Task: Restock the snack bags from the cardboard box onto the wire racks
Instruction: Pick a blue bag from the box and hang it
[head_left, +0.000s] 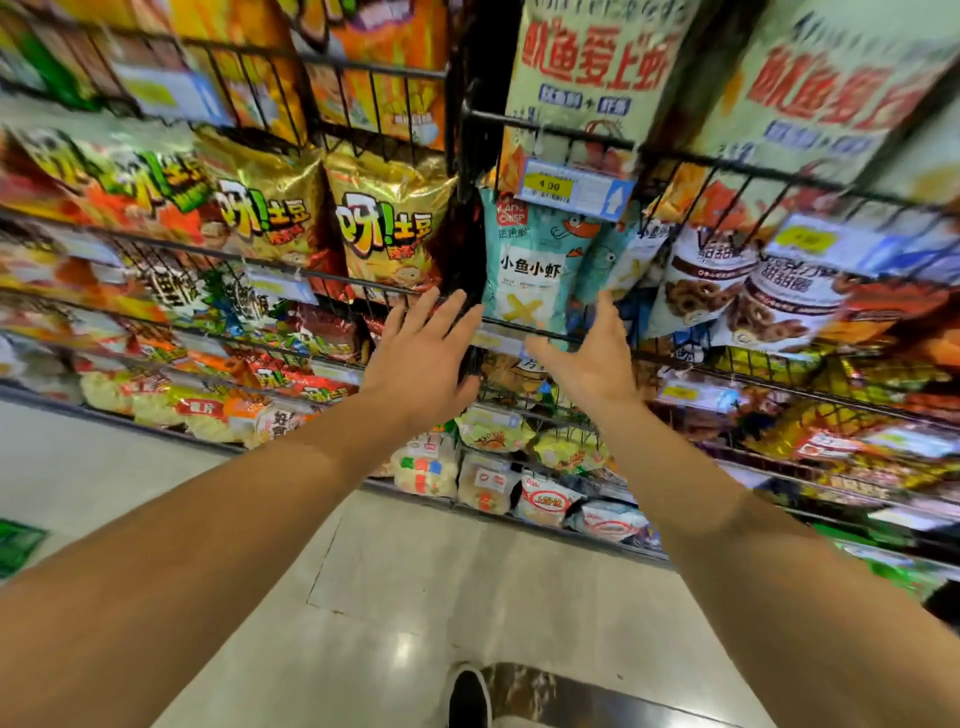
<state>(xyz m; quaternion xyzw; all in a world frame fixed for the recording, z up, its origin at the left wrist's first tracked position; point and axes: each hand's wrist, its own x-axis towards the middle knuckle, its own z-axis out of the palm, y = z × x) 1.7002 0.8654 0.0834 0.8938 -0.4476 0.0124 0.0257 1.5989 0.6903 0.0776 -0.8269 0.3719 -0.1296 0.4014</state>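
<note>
both hands, left hand (423, 358) and right hand (589, 358), reach open-fingered toward the teal snack bag (532, 265); looks light, puffy, crinkly, best held by its sides.

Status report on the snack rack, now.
Left hand open, right hand open, both empty. Both reaching toward the teal snack bag standing in the wire rack. Cardboard box not in view. Nothing blocking.

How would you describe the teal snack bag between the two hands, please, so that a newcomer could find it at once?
Find the black upright post where the two wire racks meet; just right of it, under the yellow 4.00 price tag, stands the teal bag. The open left hand and right hand reach up on either side. Unlike the gold bags left of the post, it shows a yellow X and a cartoon shrimp.
</note>
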